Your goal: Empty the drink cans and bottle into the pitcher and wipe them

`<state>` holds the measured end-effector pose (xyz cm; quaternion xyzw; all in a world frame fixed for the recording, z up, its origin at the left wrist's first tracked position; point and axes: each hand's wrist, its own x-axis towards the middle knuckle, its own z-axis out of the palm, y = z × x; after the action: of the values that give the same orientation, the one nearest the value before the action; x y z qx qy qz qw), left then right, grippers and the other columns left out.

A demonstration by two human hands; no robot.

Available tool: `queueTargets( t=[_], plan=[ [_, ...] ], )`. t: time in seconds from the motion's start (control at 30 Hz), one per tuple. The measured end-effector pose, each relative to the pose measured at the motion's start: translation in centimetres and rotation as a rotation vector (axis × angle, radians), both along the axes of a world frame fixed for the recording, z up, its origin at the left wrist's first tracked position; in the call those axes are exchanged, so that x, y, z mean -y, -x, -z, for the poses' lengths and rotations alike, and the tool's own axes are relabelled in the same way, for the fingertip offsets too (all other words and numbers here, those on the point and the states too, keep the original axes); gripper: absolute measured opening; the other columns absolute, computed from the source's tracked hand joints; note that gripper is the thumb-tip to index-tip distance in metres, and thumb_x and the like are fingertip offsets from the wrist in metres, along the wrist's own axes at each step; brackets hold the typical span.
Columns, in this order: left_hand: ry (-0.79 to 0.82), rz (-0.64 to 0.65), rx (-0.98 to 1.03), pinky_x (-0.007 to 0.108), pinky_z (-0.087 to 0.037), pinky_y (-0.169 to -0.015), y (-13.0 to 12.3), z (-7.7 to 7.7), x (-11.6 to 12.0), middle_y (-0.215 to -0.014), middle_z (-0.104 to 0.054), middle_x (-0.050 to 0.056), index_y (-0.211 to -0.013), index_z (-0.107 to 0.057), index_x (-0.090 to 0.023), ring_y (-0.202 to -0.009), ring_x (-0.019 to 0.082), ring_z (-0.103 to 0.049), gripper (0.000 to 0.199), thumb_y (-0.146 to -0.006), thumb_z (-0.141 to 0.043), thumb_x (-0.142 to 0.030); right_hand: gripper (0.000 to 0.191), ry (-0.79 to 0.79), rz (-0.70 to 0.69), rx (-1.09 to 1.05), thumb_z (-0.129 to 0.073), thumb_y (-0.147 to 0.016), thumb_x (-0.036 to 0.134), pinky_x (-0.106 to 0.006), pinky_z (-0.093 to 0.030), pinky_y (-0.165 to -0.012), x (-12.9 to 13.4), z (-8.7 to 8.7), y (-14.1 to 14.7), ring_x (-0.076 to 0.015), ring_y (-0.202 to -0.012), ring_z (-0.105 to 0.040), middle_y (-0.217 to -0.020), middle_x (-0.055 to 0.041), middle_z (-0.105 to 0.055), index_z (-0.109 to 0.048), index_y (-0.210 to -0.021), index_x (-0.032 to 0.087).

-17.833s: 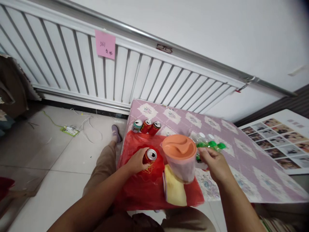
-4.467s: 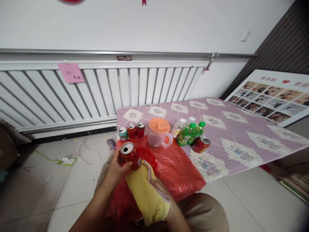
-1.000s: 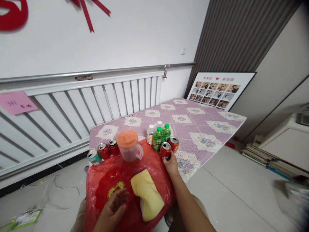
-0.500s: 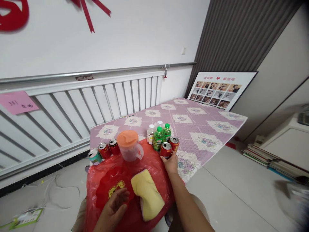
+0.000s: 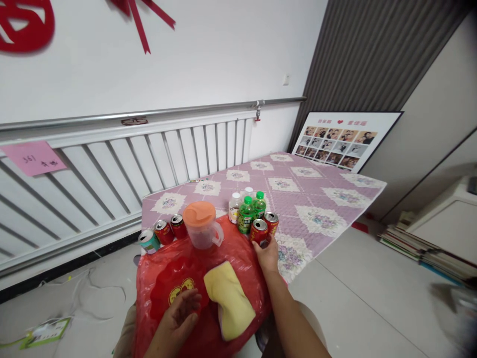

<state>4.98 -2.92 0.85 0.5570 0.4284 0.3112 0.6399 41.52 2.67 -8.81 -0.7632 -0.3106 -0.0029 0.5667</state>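
Right hand (image 5: 267, 254): gripping front can (image 5: 259, 231), beside bottles (image 5: 245, 219) | Left hand (image 5: 179, 318): loosely spread, above tray (image 5: 163, 281) | Cloth (image 5: 231, 301): between the forearms

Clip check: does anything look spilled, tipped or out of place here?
Nothing looks spilled or damaged. The pitcher, bottles and red can at the right hand are upright. Mildly untidy: the yellow cloth lies rumpled and askew on the red plastic sheet, and loose cables sprawl across the floor at the lower left.
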Motion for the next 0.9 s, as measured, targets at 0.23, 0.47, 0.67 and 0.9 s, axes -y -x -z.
queueTargets(
  t=[0.23,0.47,0.67,0.9],
  plan=[
    [-0.013,-0.02,0.025,0.049,-0.049,-0.099,-0.1,0.9,-0.1,-0.115,-0.071,0.014,-0.113,-0.065,-0.023,-0.109,0.032,-0.066,0.057,-0.067,-0.077,-0.054,0.08,0.038,0.102,-0.005,-0.079,-0.056,0.049,-0.051,-0.044,-0.097,-0.8,-0.9,0.8,-0.0365,-0.11,-0.055,-0.111,-0.0169,-0.062,-0.051,-0.122,0.014],
    [-0.025,-0.004,0.007,0.047,-0.049,-0.1,0.1,1.3,-0.4,-0.117,-0.07,0.013,-0.115,-0.065,-0.023,-0.112,0.031,-0.064,0.053,-0.072,-0.075,-0.052,0.069,0.026,0.11,-0.006,-0.076,-0.059,0.046,-0.049,-0.048,-0.092,-0.9,-0.7,0.8,-0.0337,-0.101,-0.06,-0.107,-0.0163,-0.063,-0.053,-0.116,0.015],
    [-0.011,-0.003,0.006,0.047,-0.048,-0.102,0.1,1.7,-0.4,-0.116,-0.07,0.013,-0.114,-0.065,-0.022,-0.114,0.031,-0.064,0.055,-0.07,-0.076,-0.053,0.055,-0.008,0.06,0.001,-0.07,-0.067,0.044,-0.042,-0.052,-0.083,-0.4,-0.2,0.6,-0.0278,-0.092,-0.064,-0.102,-0.0113,-0.067,-0.055,-0.112,0.018],
    [0.003,0.0,-0.004,0.047,-0.048,-0.101,-0.1,1.5,-0.3,-0.116,-0.07,0.014,-0.114,-0.065,-0.021,-0.112,0.031,-0.064,0.057,-0.07,-0.076,-0.054,0.061,-0.006,0.014,0.03,-0.068,-0.069,0.043,-0.051,-0.044,-0.098,0.0,-0.2,0.5,-0.0332,-0.11,-0.057,-0.114,-0.0152,-0.063,-0.053,-0.121,0.016]
  ],
)
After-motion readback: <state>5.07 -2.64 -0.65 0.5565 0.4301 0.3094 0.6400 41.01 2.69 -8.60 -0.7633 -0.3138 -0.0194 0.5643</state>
